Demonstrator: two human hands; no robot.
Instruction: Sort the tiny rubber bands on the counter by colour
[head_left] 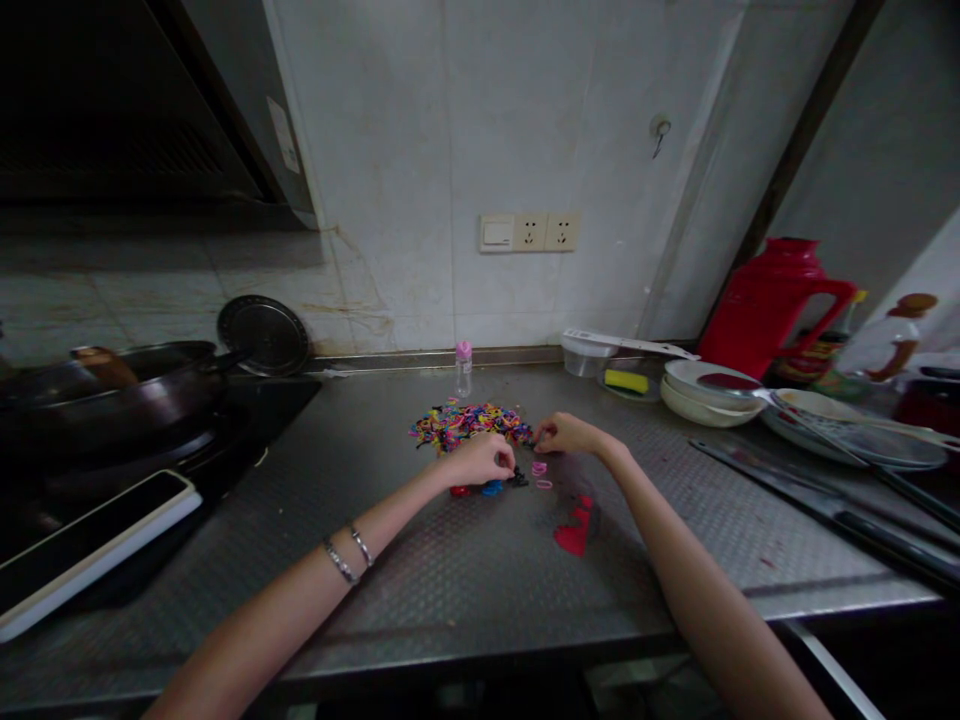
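A heap of small multicoloured elastic bands [480,424] lies spread on the metal counter. My left hand [484,460], two bracelets on its wrist, reaches over the heap's front edge. Its fingers are pinched together just above a little cluster of black bands [518,479]. At the heap's right edge, my right hand [566,434] has its fingertips closed down at the counter, close to something small and dark; what they hold is too small to tell. Blue bands [492,488] and red bands [460,491] sit below my left hand, and pink bands [539,468] lie between the hands.
A small pink-capped bottle [463,370] stands behind the heap. A red heart-shaped piece [573,538] lies nearer the front. Bowls [709,395], a red thermos jug [772,310] and long dark utensils [817,510] occupy the right. At left are a pan [142,400] and a white-edged device [97,550].
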